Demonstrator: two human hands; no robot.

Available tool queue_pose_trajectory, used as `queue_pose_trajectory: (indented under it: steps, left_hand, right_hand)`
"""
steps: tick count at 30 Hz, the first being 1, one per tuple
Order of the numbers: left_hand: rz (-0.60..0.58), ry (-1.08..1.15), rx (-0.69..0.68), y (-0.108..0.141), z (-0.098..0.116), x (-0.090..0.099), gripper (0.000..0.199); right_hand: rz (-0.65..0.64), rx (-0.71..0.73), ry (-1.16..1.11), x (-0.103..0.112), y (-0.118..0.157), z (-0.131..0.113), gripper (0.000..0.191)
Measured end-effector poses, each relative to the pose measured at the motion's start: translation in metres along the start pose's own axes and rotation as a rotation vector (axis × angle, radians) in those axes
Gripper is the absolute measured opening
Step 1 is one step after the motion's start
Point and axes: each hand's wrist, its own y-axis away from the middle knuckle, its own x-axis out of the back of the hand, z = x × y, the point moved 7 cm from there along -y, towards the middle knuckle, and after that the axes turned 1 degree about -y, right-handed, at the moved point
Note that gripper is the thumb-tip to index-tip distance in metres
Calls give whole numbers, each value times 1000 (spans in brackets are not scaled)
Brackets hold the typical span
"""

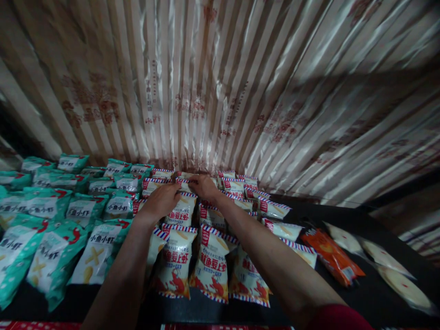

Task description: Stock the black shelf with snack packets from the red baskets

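Note:
Both my arms stretch forward over rows of white snack bags (176,257) with red lettering and striped edges. Near the back of these rows, my left hand (161,201) has its fingers closed at the left side of a white snack bag (184,185). Opposite it, my right hand (204,187) closes on that bag's right side, palm down. The hands partly cover this bag, and its lower part is hidden behind another striped bag (181,211). More bags of the same kind stand in front and to either side, leaning back.
Rows of teal snack bags (87,208) fill the left side. On the right, an orange packet (330,254) lies on the black surface (292,293), beside several flat pale packets (404,286). A pleated, printed plastic sheet (206,87) rises behind everything.

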Motion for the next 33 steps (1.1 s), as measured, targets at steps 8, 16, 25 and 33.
queue_pose_trajectory:
  steps: [8, 16, 25, 33]
  left_hand:
    - [-19, -17, 8, 1, 0, 0, 29]
    - [-15, -40, 33, 0, -4, 2, 29]
    - [-12, -40, 26, 0, 2, 3, 21]
    - [-36, -34, 58, 1, 2, 2, 21]
  right_hand:
    - [64, -130, -138, -9, -7, 14, 22]
    - [95, -141, -42, -6, -8, 1, 23]
    - [86, -126, -31, -5, -7, -1, 24]
    - [83, -64, -76, -3, -9, 2, 26]
